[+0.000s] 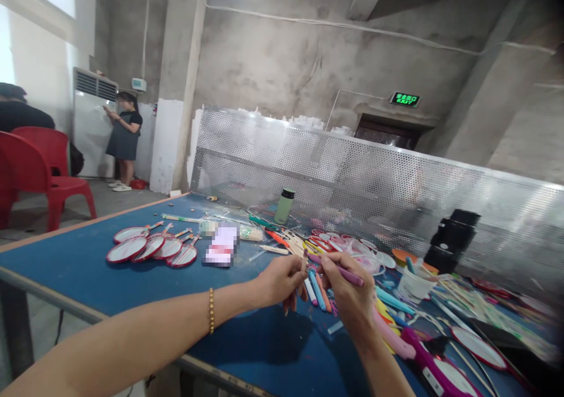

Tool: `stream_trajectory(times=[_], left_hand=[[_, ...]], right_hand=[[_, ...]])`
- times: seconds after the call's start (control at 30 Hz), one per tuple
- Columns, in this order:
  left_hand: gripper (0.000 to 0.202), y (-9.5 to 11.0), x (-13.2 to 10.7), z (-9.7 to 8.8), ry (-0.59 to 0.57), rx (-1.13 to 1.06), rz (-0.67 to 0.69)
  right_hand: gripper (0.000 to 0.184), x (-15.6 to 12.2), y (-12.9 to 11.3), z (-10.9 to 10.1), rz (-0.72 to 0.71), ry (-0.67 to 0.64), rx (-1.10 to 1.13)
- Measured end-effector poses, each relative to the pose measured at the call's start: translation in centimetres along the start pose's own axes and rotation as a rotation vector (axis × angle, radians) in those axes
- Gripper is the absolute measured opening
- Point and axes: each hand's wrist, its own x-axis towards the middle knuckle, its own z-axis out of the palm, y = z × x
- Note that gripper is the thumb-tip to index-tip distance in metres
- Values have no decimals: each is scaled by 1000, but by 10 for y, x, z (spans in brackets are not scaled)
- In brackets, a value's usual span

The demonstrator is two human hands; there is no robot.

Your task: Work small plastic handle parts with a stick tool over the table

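My left hand (282,281) is closed, pinching a small thin wooden stick (305,258) upright between thumb and fingers. My right hand (350,285) grips a purple marker (352,276), whose far end points at the stick. Whether the marker touches the stick I cannot tell. Just beyond the hands, several capped markers (319,291) in blue, orange and purple lie on the blue table (79,279). Behind them is a heap of light wooden sticks (299,241). A phone (221,245) with a blurred screen lies left of the heap.
Several round, red-rimmed paddles (127,250) overlap at the left. A green bottle (284,206) stands at the back before a perforated metal panel (374,180). On the right are a white tub (414,285), a magenta device (434,364) and clutter. A person (126,133) stands far off near red chairs (48,168).
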Motion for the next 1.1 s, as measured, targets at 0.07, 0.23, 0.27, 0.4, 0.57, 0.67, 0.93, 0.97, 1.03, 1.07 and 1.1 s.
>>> stream_trajectory(times=[0.07, 0.23, 0.27, 0.4, 0.57, 0.67, 0.93, 0.97, 1.03, 1.07, 1.1], left_hand=[[20, 0, 0, 0, -3, 3, 4], [19, -1, 0, -1, 0, -8, -7], [19, -1, 0, -1, 1, -8, -7], [18, 2, -1, 0, 4, 11, -14], [18, 4, -2, 1, 8, 17, -24], [18, 2, -1, 1, 4, 27, -28], [21, -2, 0, 0, 4, 28, -29], [22, -2, 0, 0, 6, 28, -31], [22, -2, 0, 0, 5, 31, -34], [22, -2, 0, 0, 3, 33, -32], [22, -3, 0, 0, 0, 36, -31]], right_hand=[[26, 0, 1, 0, 4, 10, 10], [26, 0, 2, 1, 0, -2, 29], [26, 0, 1, 1, -2, 1, 31], [25, 0, 1, 0, -21, 28, 29], [26, 0, 0, 0, -26, 21, 13], [27, 0, 0, 0, -42, 24, 21], [25, -1, 0, 1, -38, 40, 13], [25, -1, 0, 1, -43, 45, 11], [25, 0, 1, 1, -53, 46, 3], [25, 0, 0, 1, -53, 41, -3], [25, 0, 0, 1, -50, 34, -6]])
